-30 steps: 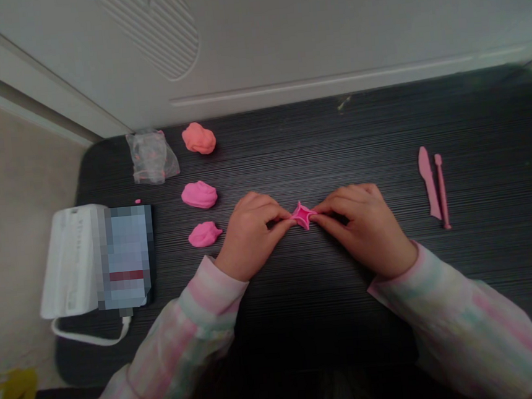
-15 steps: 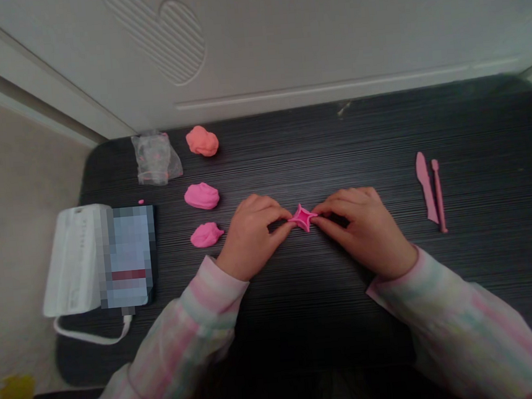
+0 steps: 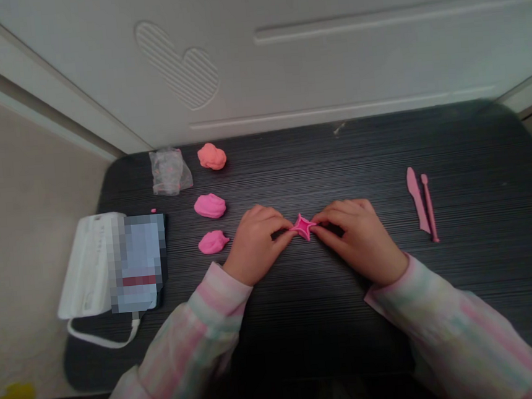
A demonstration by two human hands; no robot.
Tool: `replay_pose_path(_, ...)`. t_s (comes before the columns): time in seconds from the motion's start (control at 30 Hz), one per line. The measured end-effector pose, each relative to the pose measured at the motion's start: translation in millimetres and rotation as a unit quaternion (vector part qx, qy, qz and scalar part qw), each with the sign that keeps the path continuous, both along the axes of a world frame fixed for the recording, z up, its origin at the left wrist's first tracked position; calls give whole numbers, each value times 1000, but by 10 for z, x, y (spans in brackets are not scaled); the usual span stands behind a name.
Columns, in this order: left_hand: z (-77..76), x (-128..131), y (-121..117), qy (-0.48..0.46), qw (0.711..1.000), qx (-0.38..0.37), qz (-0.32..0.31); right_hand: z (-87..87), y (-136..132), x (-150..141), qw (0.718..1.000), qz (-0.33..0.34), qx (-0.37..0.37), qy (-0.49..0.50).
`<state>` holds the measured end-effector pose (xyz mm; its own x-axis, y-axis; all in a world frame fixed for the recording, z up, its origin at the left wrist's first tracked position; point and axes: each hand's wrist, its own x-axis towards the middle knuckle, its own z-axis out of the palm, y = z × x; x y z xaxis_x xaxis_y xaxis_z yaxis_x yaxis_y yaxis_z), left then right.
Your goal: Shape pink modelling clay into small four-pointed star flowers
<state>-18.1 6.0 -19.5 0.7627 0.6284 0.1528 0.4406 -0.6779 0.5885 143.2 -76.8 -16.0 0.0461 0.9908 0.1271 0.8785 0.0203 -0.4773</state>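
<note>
Between my hands, on the dark table point(image 3: 304, 320), is a small pink star-shaped piece of modelling clay point(image 3: 304, 226) with raised edges and a hollow middle. My left hand point(image 3: 260, 243) pinches its left point between thumb and fingers. On the other side, my right hand point(image 3: 360, 238) pinches the right point the same way. Left of my left hand lie two pink clay lumps, one nearer point(image 3: 212, 242) and one farther point(image 3: 209, 205). An orange clay lump point(image 3: 212, 157) sits behind them.
A crumpled clear plastic bag point(image 3: 170, 172) lies at the back left. A white box-shaped device point(image 3: 90, 264) and a phone point(image 3: 138, 254) are at the left, with a white cable. On the right are a pink plastic knife point(image 3: 417, 199) and a thin pink stick tool point(image 3: 429, 207). A white panel point(image 3: 329, 70) stands behind.
The camera view has shifted slightly, so the table appears lower in the picture. Both hands keep their pinch on the star-shaped clay, whose outline differs only slightly.
</note>
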Motion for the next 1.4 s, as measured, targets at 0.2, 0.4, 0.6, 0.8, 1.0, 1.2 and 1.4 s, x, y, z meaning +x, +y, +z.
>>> replay_pose_path(0.2,51,-66,5,2,999,-16,-42,-5,-16,33,999,-1,9,37)
replay_pose_path(0.4,59,-66,44,-44,999,-7,6,95,-60,27,999,-12,9,50)
replay_pose_path(0.6,23,18,36,-9,1000,12,-18,64,-79,-76,999,18,9,-29)
replay_pose_path(0.8,49,-11,41,-9,1000,-11,-13,36,-65,-54,1000,14,1,-24)
replay_pose_path(1.0,46,-25,49,-2,1000,-8,-26,41,-55,-32,1000,5,4,1)
replay_pose_path(1.2,-8,-26,54,-1,999,11,-37,10,-47,-44,1000,-10,8,11)
replay_pose_path(1.4,-26,-38,61,4,999,15,-46,-13,-51,-37,1000,-13,14,8)
